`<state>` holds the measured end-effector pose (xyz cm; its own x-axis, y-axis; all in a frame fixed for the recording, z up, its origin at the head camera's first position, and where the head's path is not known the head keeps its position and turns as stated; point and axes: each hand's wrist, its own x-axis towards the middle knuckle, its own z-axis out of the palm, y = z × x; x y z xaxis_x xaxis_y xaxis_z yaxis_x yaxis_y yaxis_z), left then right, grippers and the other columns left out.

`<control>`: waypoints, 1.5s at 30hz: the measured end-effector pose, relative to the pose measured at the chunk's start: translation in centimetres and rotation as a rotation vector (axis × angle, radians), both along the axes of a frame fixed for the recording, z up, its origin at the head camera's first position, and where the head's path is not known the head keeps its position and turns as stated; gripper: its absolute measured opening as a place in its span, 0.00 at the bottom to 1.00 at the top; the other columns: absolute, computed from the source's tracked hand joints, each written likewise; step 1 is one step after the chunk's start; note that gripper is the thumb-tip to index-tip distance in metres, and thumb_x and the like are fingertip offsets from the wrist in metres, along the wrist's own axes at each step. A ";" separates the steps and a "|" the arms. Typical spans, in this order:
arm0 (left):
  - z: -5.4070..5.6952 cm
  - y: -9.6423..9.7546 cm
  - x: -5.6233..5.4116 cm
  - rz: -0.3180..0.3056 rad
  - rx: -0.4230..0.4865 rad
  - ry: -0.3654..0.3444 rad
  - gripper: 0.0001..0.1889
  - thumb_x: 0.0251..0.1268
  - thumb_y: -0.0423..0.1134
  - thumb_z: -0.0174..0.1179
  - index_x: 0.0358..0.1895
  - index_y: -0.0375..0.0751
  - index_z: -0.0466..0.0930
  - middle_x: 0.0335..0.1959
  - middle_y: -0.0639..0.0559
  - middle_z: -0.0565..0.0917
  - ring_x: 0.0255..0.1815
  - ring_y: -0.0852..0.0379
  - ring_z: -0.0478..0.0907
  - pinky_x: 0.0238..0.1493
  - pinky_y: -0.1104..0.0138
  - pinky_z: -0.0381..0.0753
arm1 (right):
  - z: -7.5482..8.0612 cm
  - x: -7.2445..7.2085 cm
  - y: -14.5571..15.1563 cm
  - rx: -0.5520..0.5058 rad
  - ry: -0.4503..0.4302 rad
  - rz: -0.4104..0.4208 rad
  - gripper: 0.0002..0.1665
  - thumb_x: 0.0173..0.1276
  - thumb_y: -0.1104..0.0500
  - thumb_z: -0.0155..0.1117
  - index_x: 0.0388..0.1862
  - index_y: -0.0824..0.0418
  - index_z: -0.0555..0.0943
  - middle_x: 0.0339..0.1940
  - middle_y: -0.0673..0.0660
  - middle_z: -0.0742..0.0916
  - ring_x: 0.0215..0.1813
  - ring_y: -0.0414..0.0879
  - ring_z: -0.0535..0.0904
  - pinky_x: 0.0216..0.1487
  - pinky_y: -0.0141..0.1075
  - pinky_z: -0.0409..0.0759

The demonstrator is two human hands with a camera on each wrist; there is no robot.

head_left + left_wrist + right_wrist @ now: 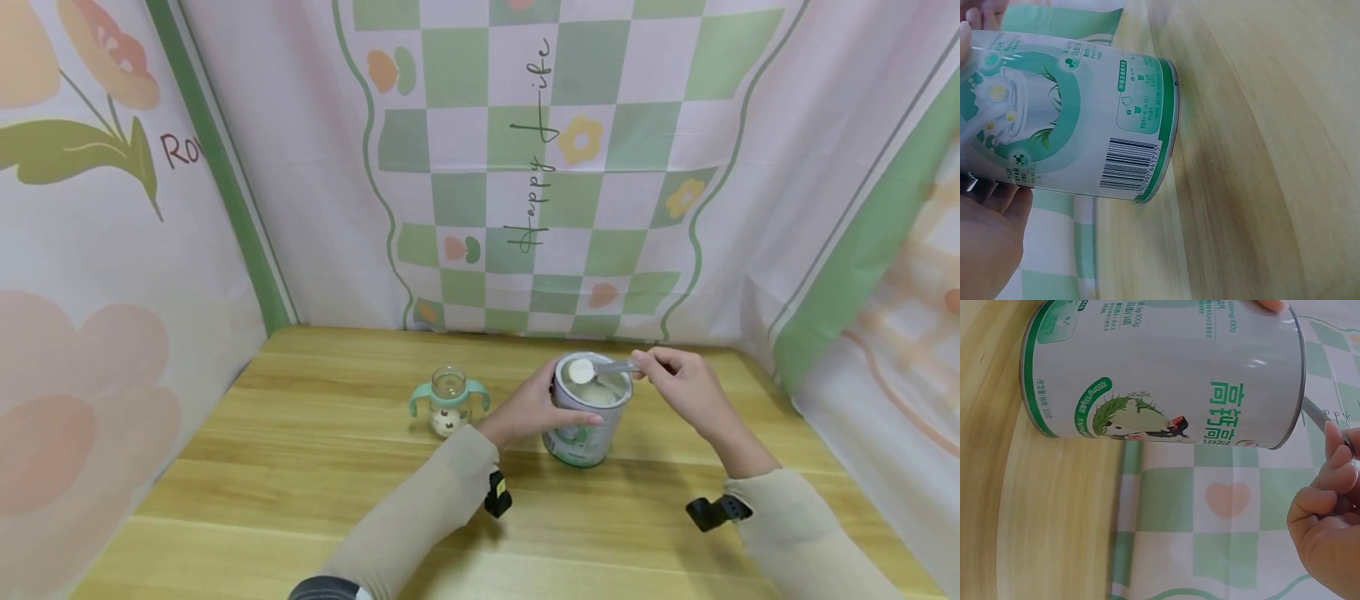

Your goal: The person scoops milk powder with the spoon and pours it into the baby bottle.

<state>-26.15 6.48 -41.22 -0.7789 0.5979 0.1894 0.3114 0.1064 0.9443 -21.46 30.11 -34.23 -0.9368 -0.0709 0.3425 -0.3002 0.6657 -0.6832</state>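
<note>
My left hand (531, 410) grips a white and green milk powder can (579, 443), fingers round its far side and thumb across the front. The can has no lid on, and pale powder shows inside its metal rim. Between thumb and fingers, my right hand (688, 393) pinches the grey handle of a measuring scoop (617, 367). White powder fills the scoop's bowl, which is over the can's mouth. In the right wrist view the scoop handle (1316, 414) sticks out past the rim; the can hides its bowl there.
A baby bottle (448, 410) with mint green handles and an uncapped top stands left of the can, near the left forearm. Under everything lies a wood-grain table (300, 467). Printed curtains (525, 167) hang along its back and sides.
</note>
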 end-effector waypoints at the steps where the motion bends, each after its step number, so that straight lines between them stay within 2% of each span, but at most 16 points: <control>1: 0.0 0.0 0.0 -0.004 0.001 0.007 0.43 0.55 0.50 0.76 0.73 0.64 0.60 0.60 0.65 0.75 0.60 0.61 0.74 0.60 0.59 0.75 | 0.1 0.0 0.0 -0.006 -0.001 0.003 0.25 0.79 0.45 0.56 0.34 0.65 0.83 0.14 0.50 0.67 0.15 0.41 0.59 0.14 0.36 0.61; 7: 0.2 -0.1 -0.1 -0.025 0.017 0.051 0.42 0.56 0.48 0.76 0.71 0.66 0.62 0.61 0.65 0.75 0.63 0.56 0.74 0.61 0.58 0.74 | 0.3 0.0 -0.1 -0.023 -0.012 0.014 0.24 0.79 0.46 0.55 0.35 0.64 0.83 0.15 0.50 0.68 0.15 0.41 0.59 0.14 0.37 0.62; 10: 0.5 -0.4 0.0 0.009 -0.015 0.050 0.45 0.54 0.51 0.77 0.73 0.67 0.60 0.63 0.65 0.73 0.65 0.56 0.71 0.64 0.53 0.71 | 0.4 0.0 -0.2 -0.027 -0.021 0.020 0.23 0.79 0.46 0.55 0.36 0.63 0.83 0.16 0.50 0.68 0.15 0.41 0.58 0.14 0.37 0.61; 13: 0.7 -0.8 0.2 0.052 -0.057 0.016 0.51 0.52 0.54 0.77 0.78 0.66 0.54 0.69 0.64 0.69 0.69 0.57 0.66 0.68 0.49 0.67 | 0.5 -0.1 -0.2 -0.026 -0.022 0.027 0.23 0.79 0.46 0.55 0.36 0.63 0.83 0.16 0.50 0.67 0.15 0.41 0.58 0.15 0.37 0.61; 17: 1.0 -1.2 0.3 0.076 -0.092 -0.019 0.57 0.51 0.56 0.77 0.81 0.60 0.48 0.76 0.60 0.61 0.73 0.55 0.62 0.70 0.49 0.63 | 0.6 -0.2 -0.2 -0.026 -0.023 0.032 0.23 0.80 0.46 0.54 0.37 0.63 0.84 0.16 0.51 0.67 0.15 0.42 0.58 0.15 0.38 0.61; 19: 1.2 -1.5 0.3 0.075 -0.100 -0.007 0.57 0.52 0.55 0.77 0.81 0.56 0.48 0.77 0.58 0.60 0.73 0.54 0.62 0.70 0.50 0.64 | 0.6 -0.2 -0.3 -0.032 -0.029 0.033 0.24 0.80 0.45 0.54 0.37 0.64 0.84 0.17 0.52 0.68 0.16 0.43 0.58 0.15 0.38 0.60; 24: 1.6 -2.1 0.0 0.060 -0.089 0.056 0.56 0.54 0.55 0.76 0.81 0.54 0.48 0.77 0.53 0.61 0.73 0.51 0.62 0.72 0.52 0.63 | 1.0 -0.1 -0.5 -0.044 -0.046 0.027 0.26 0.79 0.43 0.54 0.38 0.65 0.84 0.18 0.53 0.69 0.17 0.44 0.58 0.17 0.39 0.61; 30: 2.5 -3.3 -0.2 0.055 -0.084 0.087 0.54 0.57 0.54 0.74 0.81 0.55 0.47 0.76 0.52 0.62 0.74 0.53 0.62 0.74 0.55 0.59 | 1.6 0.0 -1.1 -0.035 -0.045 0.032 0.27 0.79 0.42 0.54 0.39 0.65 0.85 0.22 0.55 0.73 0.23 0.46 0.62 0.22 0.38 0.63; 36: 3.3 -4.8 -0.1 0.110 -0.126 0.110 0.52 0.53 0.57 0.76 0.79 0.58 0.54 0.74 0.61 0.65 0.73 0.57 0.63 0.72 0.55 0.62 | 1.8 -0.2 -2.1 -0.037 -0.016 0.040 0.26 0.79 0.43 0.54 0.38 0.65 0.85 0.26 0.57 0.77 0.28 0.46 0.67 0.27 0.36 0.67; 40: 3.9 -5.7 -0.1 0.128 -0.135 0.139 0.51 0.52 0.57 0.76 0.78 0.58 0.56 0.73 0.60 0.66 0.72 0.59 0.64 0.72 0.58 0.63 | 1.7 -0.6 -2.8 -0.046 -0.001 0.053 0.26 0.79 0.44 0.55 0.39 0.65 0.85 0.30 0.60 0.83 0.30 0.45 0.70 0.29 0.35 0.69; 45: 4.3 -6.7 -0.3 0.135 -0.135 0.166 0.50 0.53 0.56 0.76 0.78 0.55 0.57 0.73 0.58 0.67 0.71 0.60 0.64 0.72 0.61 0.62 | 1.8 -1.0 -3.7 -0.082 0.009 0.073 0.23 0.79 0.47 0.57 0.42 0.66 0.86 0.35 0.60 0.87 0.34 0.46 0.75 0.31 0.33 0.73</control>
